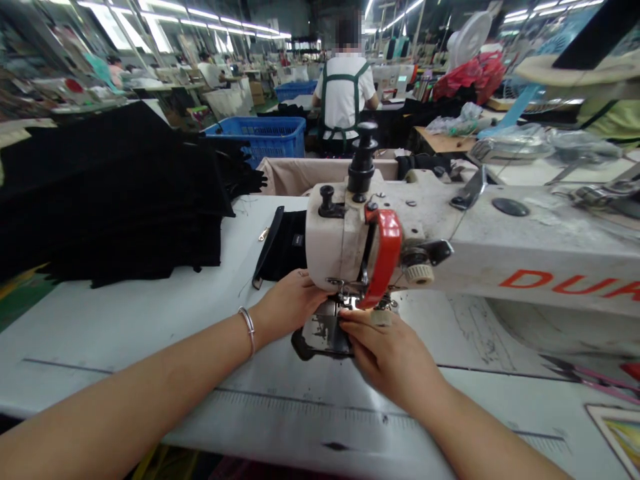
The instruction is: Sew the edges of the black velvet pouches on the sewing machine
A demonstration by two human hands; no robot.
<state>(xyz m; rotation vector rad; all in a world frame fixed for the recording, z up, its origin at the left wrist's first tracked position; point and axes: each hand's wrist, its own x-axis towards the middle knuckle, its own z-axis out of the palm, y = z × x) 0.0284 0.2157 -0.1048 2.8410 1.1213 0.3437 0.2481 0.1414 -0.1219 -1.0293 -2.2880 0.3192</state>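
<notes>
A white sewing machine (330, 230) with a red lever guard (387, 250) stands before me. A black fabric piece (285, 250) with a small label and a dark trimmed edge lies left of and behind its head. A gold zipper pull (263, 233) lies by that edge. My left hand (290, 303), wearing a silver bangle (247, 331), is closed at the fabric's near end, fingertips close to the needle. Fingers pressed together, my right hand (387, 343) reaches the presser foot from the right, over the metal plate (323, 333). What lies between its fingertips is hidden.
A large stack of black fabric pieces (120, 200) fills the table's left side. Behind it is a blue basket (270, 137). Thread snips (595, 380) lie at the right. Ahead, a person in a white shirt (345, 90) sits facing away.
</notes>
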